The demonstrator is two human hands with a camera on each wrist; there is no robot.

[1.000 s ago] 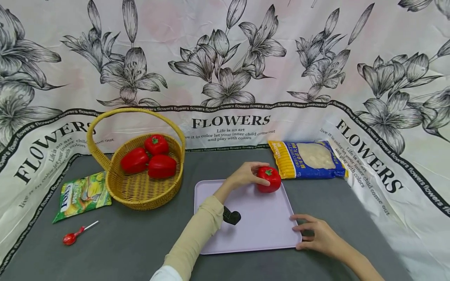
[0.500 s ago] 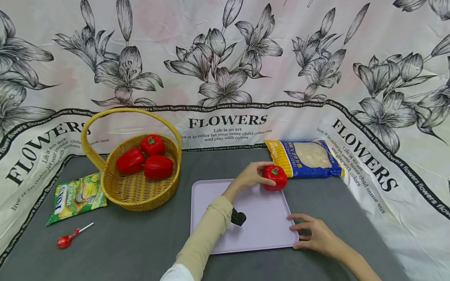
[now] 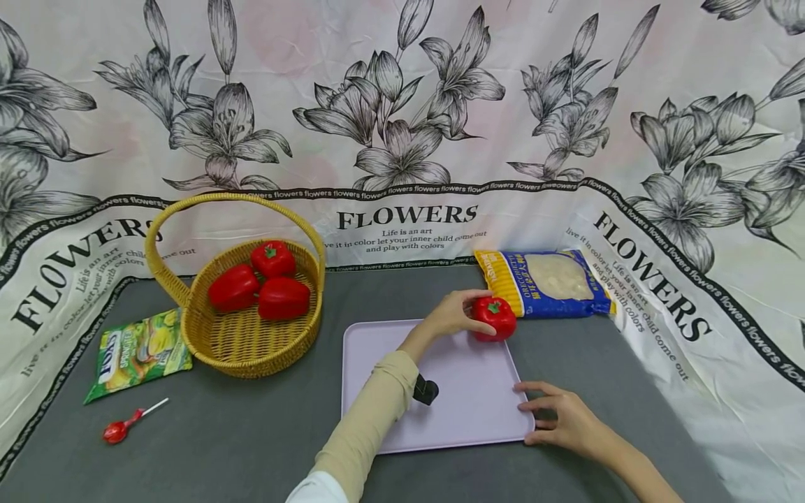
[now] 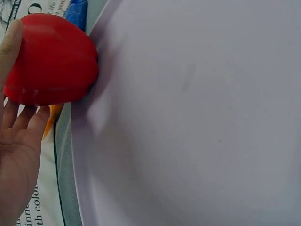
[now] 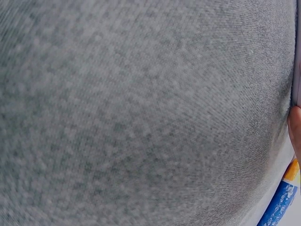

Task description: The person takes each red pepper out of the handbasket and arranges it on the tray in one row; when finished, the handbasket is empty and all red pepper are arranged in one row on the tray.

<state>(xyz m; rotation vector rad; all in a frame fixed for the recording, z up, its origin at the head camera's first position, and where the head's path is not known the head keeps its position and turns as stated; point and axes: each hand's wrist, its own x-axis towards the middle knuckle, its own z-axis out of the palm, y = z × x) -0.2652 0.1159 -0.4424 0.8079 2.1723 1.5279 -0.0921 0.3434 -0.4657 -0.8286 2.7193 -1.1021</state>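
Fingers of the right hand (image 3: pixel 569 423) lie relaxed against the right edge of the tray (image 3: pixel 468 412). Beyond, the left hand (image 3: pixel 453 314) grips a red pepper (image 3: pixel 495 318) by the tray's far right corner, further right than a second ago, near the pasta bag (image 3: pixel 556 279). Only the left wrist view shows the pepper's lower side; whether it touches the rim is unclear. Grey bench (image 5: pixel 141 113) fills most of the right wrist view, one finger cut off

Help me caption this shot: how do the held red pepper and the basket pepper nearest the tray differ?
The held pepper is in the grip of the left hand; the basket pepper lies in the yellow basket. The held pepper shows its green stem; the basket pepper shows none. Both are red.
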